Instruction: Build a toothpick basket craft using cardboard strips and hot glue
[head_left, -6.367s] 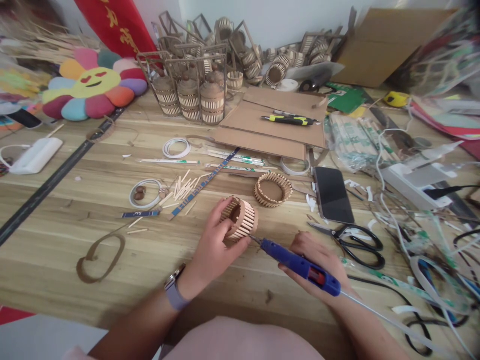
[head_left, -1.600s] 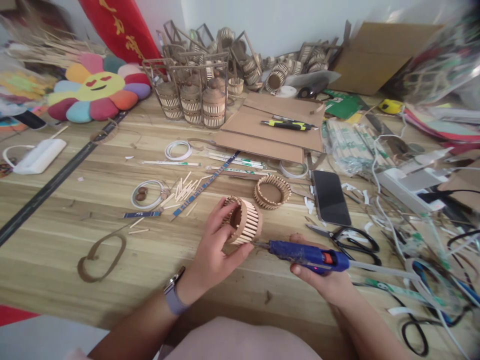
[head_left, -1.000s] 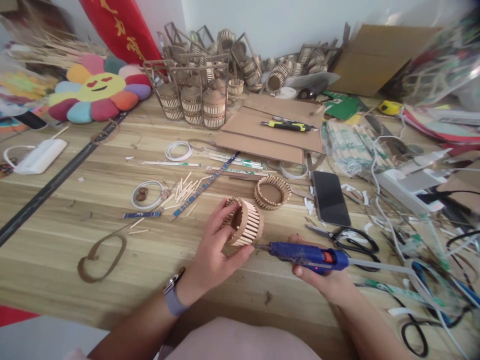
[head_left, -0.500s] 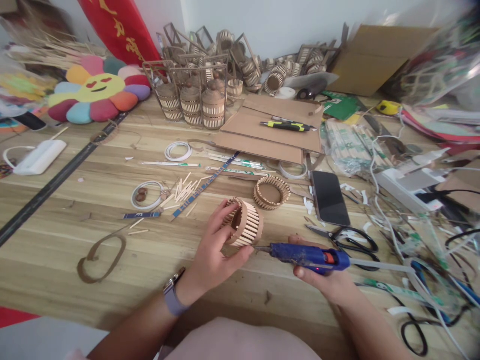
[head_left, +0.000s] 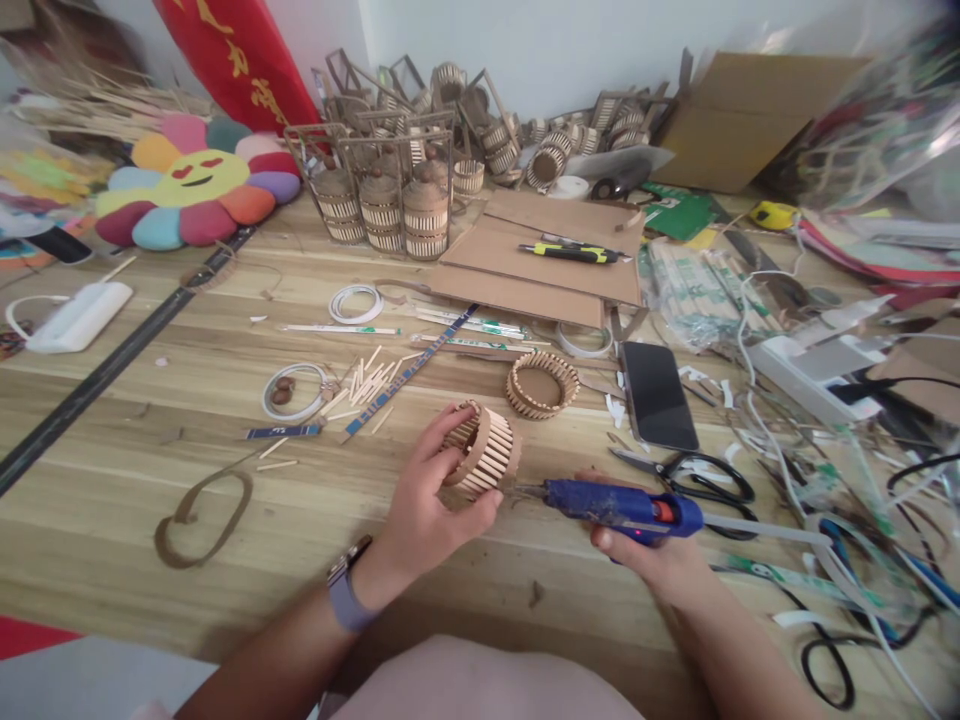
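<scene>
A small round basket of pale sticks and brown bands (head_left: 491, 452) is tilted on its side, held in my left hand (head_left: 431, 505), with fingers in its opening and the thumb at its lower edge. My right hand (head_left: 652, 560) is wrapped round a blue glue gun (head_left: 600, 505), whose nozzle points left, close to the basket's lower right rim. A second stick ring (head_left: 541, 386) lies on the table just behind. Loose short sticks (head_left: 367, 385) are scattered to the left, beside a blue patterned strip (head_left: 409, 372).
Scissors (head_left: 667, 470) and a black phone (head_left: 660, 395) lie right of the glue gun. Cardboard (head_left: 525, 260) with a yellow-black cutter (head_left: 574, 253) is behind. Lidded baskets in frames (head_left: 384, 215) stand at the back. A brown strip (head_left: 202, 510) curls at left; cables (head_left: 772, 440) cross the right side.
The basket has turned slightly in my left hand. The glue gun has shifted a little to the right, and its nozzle is slightly higher.
</scene>
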